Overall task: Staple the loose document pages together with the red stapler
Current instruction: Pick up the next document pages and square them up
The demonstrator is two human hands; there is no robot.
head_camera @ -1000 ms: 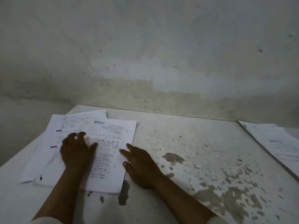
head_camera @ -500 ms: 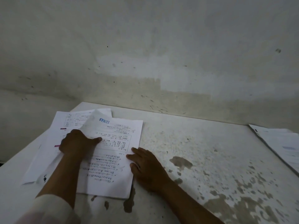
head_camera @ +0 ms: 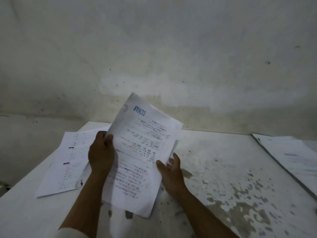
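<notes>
— What lies furthest to your left?

— A second sheet (head_camera: 68, 162), flat on the table (head_camera: 223, 160), its long axis running away from me. I am not touching it.

— And your left hand?

— My left hand (head_camera: 101, 153) is closed on the left long edge of the document pages (head_camera: 142, 152), thumb on the printed face, fingers behind. The pages are lifted and tilted, far end up toward the wall (head_camera: 154, 48), near end low over the table. Their long axis runs from me outward, leaning a little right at the top.

— The right hand?

— My right hand (head_camera: 169, 169) is at the right edge, lower down, fingers spread and loose, not clamped. Whether it touches the paper I cannot tell; that edge is blurred.

— So which hand squares the stack?

— The left one has the hold, I judge, so the right should tap the edges level.

— And the red stapler?

— Not in view. Far right there is only another pile of papers (head_camera: 291, 157). The corner to staple is the far one, well beyond my grip.
</notes>
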